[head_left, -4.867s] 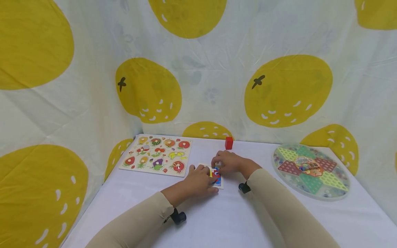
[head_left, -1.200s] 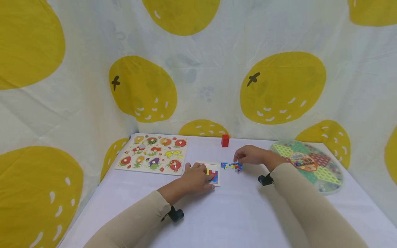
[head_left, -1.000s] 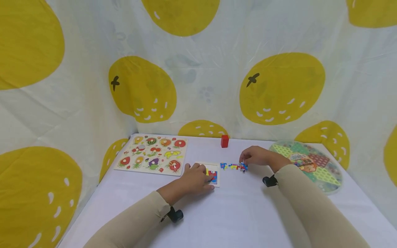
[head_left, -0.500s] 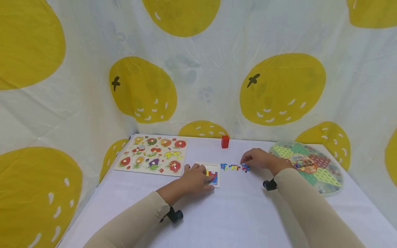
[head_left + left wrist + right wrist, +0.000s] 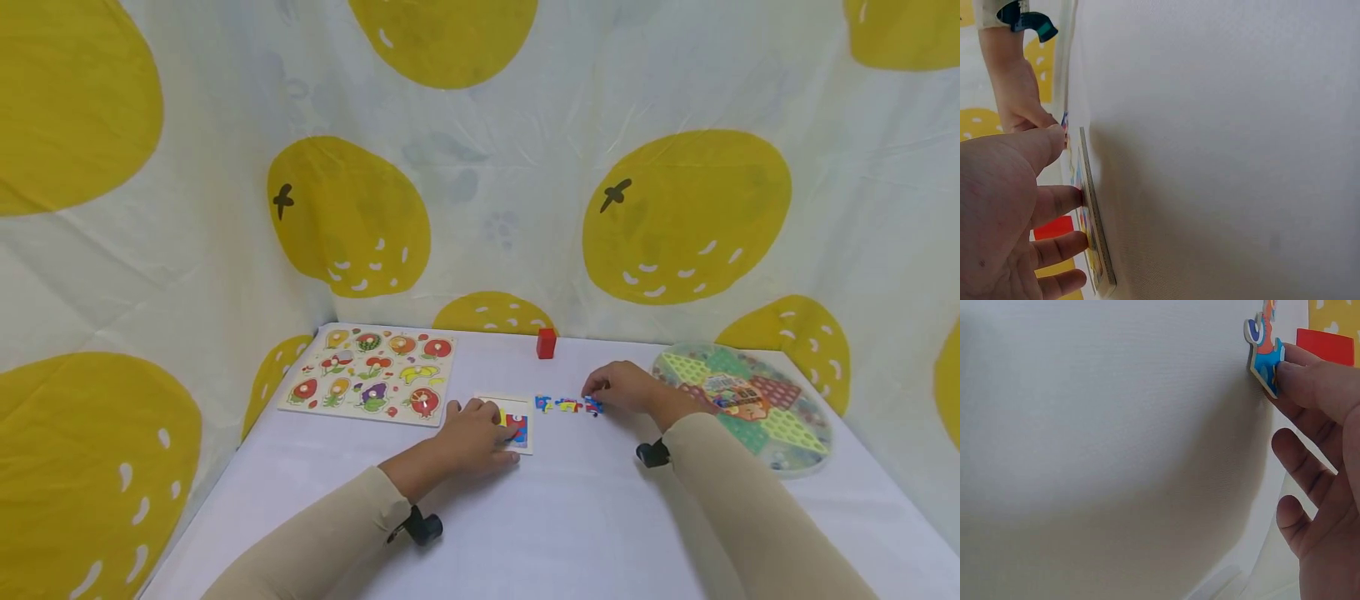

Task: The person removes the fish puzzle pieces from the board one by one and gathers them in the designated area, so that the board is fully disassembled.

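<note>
My left hand (image 5: pixel 472 437) lies over a small jigsaw board (image 5: pixel 527 446) in the head view, fingers spread and fingertips touching its face; the hand covers much of the board. Red, blue and yellow parts of its picture show beside the index finger. To the right of the board, three jigsaw pieces lie in a row on the white table: a blue and yellow piece (image 5: pixel 542 403), a yellow and red piece (image 5: pixel 568 406) and a blue and red piece (image 5: pixel 1266 362). My right hand (image 5: pixel 622 387) pinches this last piece at its edge between thumb and index finger, the other fingers loosely bent.
A fruit peg puzzle board (image 5: pixel 397 371) lies at the back left. A red block (image 5: pixel 546 343) stands near the table's back edge. To the right, beyond my right wrist, is a round, clear-lidded game box (image 5: pixel 742 400). A fruit-print curtain (image 5: pixel 510 192) hangs behind.
My right hand has gone from the small board to the right, where jigsaw pieces now lie in a row. Over the last second it has barely moved. My left hand has stayed on the board.
</note>
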